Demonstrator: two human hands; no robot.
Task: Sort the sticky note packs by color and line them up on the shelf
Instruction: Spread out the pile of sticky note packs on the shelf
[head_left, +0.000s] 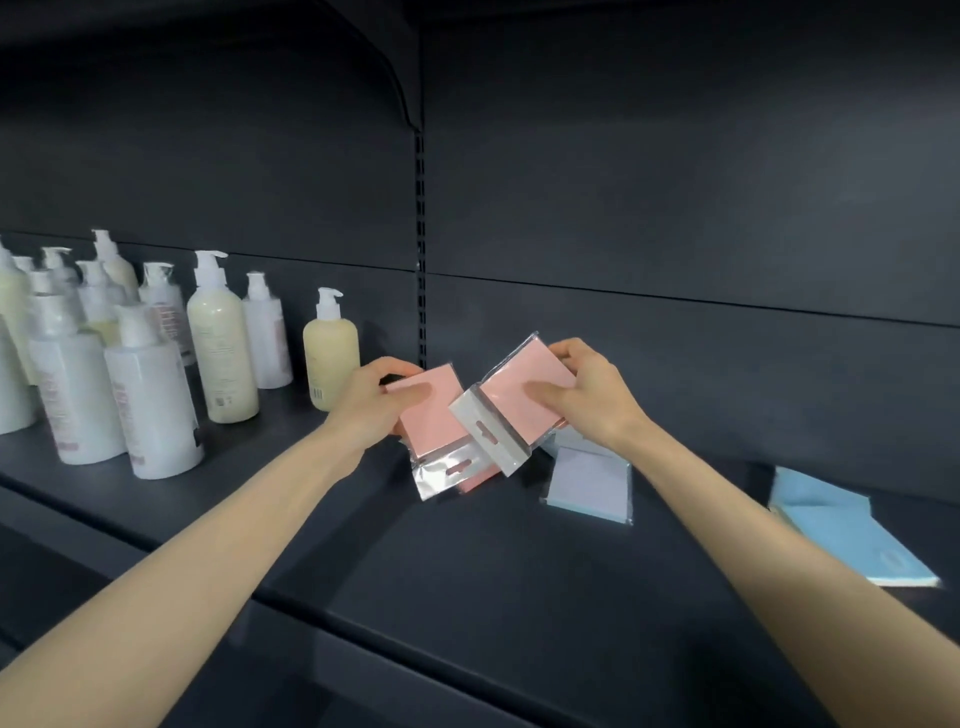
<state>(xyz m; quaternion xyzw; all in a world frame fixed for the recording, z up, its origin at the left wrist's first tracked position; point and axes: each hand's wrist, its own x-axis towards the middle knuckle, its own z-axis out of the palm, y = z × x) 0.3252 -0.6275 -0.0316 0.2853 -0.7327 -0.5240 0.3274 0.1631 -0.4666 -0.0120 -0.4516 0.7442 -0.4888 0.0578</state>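
Okay, both hands are busy mid-shelf. Our left hand (376, 402) pinches the left pink pack (434, 415) at its top edge, thumb on the face and fingers behind. Our right hand (582, 395) grips the right pink pack (514, 397) the same way, tilted, with its clear hang tab pointing down toward the front edge of the shelf (467, 561). That tab crosses over the left pack's lower corner, so the two overlap. A sliver of pink shows under the left pack; we cannot tell if it is a third one. A pale pack (589, 486) lies flat just beside our right wrist, and a blue pack (852, 540), blurred, sits near the right end by the front edge. Pump bottles (150, 395) crowd the left end, the nearest one close to our left hand. We judge the step to be pairing the pinks, with the lining up not yet done. To do it well, we should grip the pads and not the slippery sleeves, turn both tabs the same way and square the edges. Then we set them side by side, parallel to the back edge and clear of the pale and blue packs. We also keep our left elbow off the bottles.
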